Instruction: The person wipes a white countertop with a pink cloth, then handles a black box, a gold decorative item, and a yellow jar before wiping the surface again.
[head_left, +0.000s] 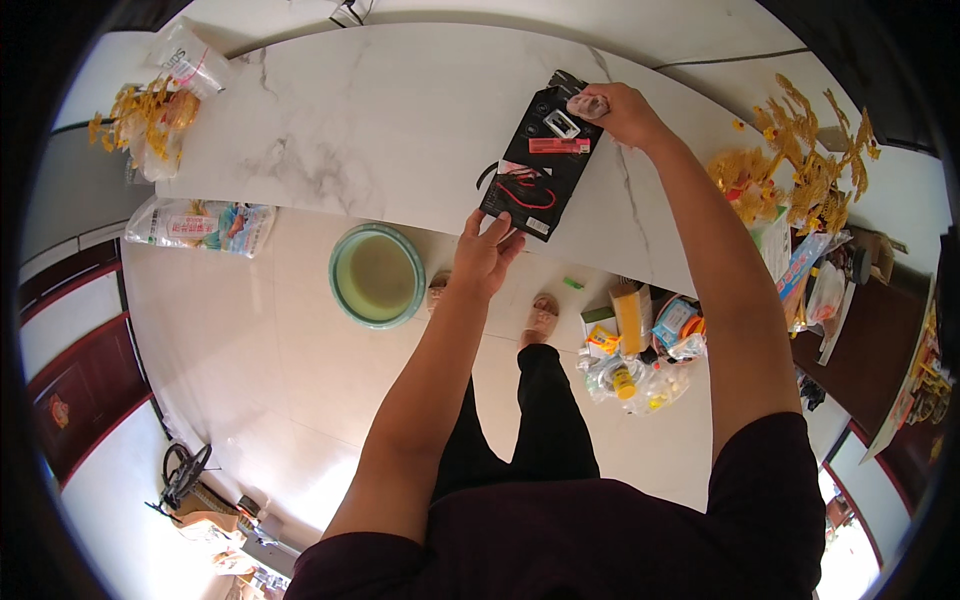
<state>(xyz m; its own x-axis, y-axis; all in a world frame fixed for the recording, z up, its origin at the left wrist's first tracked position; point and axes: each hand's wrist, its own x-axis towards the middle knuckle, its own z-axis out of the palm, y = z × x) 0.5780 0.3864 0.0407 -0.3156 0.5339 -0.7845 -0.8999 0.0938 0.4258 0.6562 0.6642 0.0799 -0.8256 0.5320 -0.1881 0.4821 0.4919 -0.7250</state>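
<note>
A flat black box (534, 161) with printing lies at a slant over the front part of the marble-patterned table. My left hand (486, 259) grips its near end, fingertips along the edge. At its far right corner, my right hand (626, 114) clutches a crumpled pale pink cloth (587, 106) against the box top. On the box rest a pinkish-red lighter-like stick (559, 145), a small silver-and-white rectangular piece (561, 124), and a coiled red and black cord (529, 193). Whether the box touches the table all along cannot be made out.
The white table (420, 127) curves across the front. A green basin (376, 276) of cloudy water stands on the floor by my feet. Bags and boxes (630, 319) crowd the floor at right. Golden ornaments (810, 165) stand right, more (154, 112) left. A printed plastic bag (202, 226) lies left.
</note>
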